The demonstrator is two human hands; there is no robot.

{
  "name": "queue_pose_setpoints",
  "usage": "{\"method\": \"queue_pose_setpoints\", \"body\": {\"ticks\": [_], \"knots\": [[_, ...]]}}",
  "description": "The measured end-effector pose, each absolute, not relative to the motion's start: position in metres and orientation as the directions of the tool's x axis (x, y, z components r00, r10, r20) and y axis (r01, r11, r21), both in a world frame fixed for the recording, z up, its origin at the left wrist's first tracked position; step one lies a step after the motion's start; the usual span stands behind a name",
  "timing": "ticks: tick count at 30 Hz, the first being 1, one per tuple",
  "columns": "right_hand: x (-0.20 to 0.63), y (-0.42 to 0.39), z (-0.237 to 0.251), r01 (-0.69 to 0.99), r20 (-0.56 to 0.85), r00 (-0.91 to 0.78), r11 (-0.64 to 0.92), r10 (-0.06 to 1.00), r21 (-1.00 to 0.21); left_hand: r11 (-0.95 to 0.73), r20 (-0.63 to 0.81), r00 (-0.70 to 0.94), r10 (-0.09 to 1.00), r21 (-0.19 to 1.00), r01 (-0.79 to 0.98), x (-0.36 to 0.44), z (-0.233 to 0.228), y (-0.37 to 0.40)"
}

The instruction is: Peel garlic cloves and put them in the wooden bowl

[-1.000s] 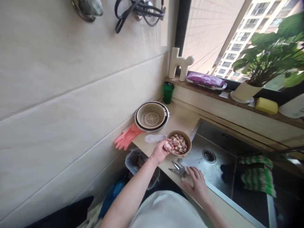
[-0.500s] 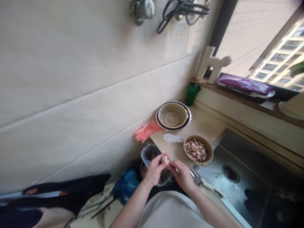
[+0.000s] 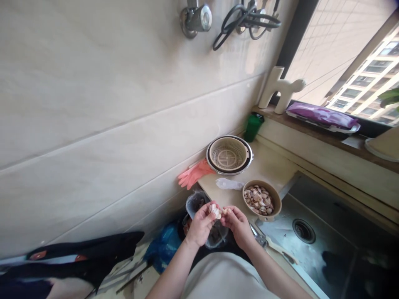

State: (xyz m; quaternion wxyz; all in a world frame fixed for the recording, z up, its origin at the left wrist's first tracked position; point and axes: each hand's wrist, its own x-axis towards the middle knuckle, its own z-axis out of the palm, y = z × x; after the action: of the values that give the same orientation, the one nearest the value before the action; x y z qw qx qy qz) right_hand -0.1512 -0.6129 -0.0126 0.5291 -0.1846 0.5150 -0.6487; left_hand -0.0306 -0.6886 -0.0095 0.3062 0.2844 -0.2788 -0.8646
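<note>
A big pale wall [image 3: 109, 104] stood on your left, and the counter [image 3: 274, 155] came up to it. The shiny sink [image 3: 322, 224] was on the right. A clear bin [image 3: 193, 203] sat low by the counter's edge, partly under your hands. The tan strainer [image 3: 228, 155] sat at the back, near the wall. The tan bowl [image 3: 279, 203] was next to the sink, with lots of loose cloves [image 3: 258, 199] in it. Your left hand [image 3: 199, 226] and right hand [image 3: 239, 224] were close together, in front of your tummy. Pink gloves [image 3: 195, 172] lay beside the strainer. Your left fingers were curled tight around the garlic [image 3: 214, 210], over the bin. Your right fingers pinched a small pale bit [image 3: 226, 211] next to it, but I couldn't tell if it had come off
</note>
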Motion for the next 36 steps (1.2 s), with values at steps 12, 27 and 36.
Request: {"method": "queue_pose_setpoints", "body": {"ticks": [12,27,36], "knots": [[-0.161,-0.604,-0.010,-0.374,0.134,-0.315,-0.007,-0.940,-0.927,-0.719,-0.384,-0.662,-0.644,0.601,0.350,-0.040,-0.016,-0.683],[-0.213,-0.594,-0.023,0.093,-0.130,-0.625,0.092,-0.770,-0.991,-0.711,-0.356,-0.682,-0.639,0.611,0.348,-0.035,-0.013,-0.686],[-0.238,-0.596,-0.010,-0.484,0.124,-0.524,0.175,-0.843,-0.858,-0.273,-0.215,-0.531,-0.820,0.962,0.033,-0.035,-0.027,-0.689]]}}
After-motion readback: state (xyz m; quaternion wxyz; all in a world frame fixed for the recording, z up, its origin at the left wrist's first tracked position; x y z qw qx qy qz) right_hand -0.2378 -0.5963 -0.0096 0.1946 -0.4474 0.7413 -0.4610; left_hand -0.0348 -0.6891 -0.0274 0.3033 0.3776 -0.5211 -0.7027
